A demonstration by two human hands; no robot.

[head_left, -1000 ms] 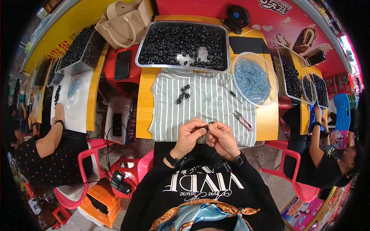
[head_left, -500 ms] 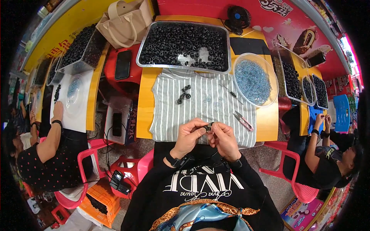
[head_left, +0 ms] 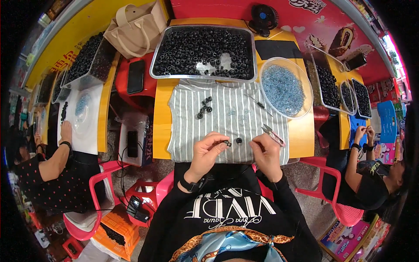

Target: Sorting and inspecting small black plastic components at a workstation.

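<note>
Left hand [head_left: 204, 153] pinching black piece [head_left: 227, 143], jutting rightward, long axis unclear

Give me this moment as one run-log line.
left hand: pinching black piece | right hand: hold unclear | second black piece: between hands | striped cloth: black cluster on top

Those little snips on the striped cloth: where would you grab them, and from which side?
Probably by the pink handle of the snips, coming from the near side with the right hand, which is close by. They lie slanted, blades pointing away and to the left, so the handle end is nearer the person.
</note>
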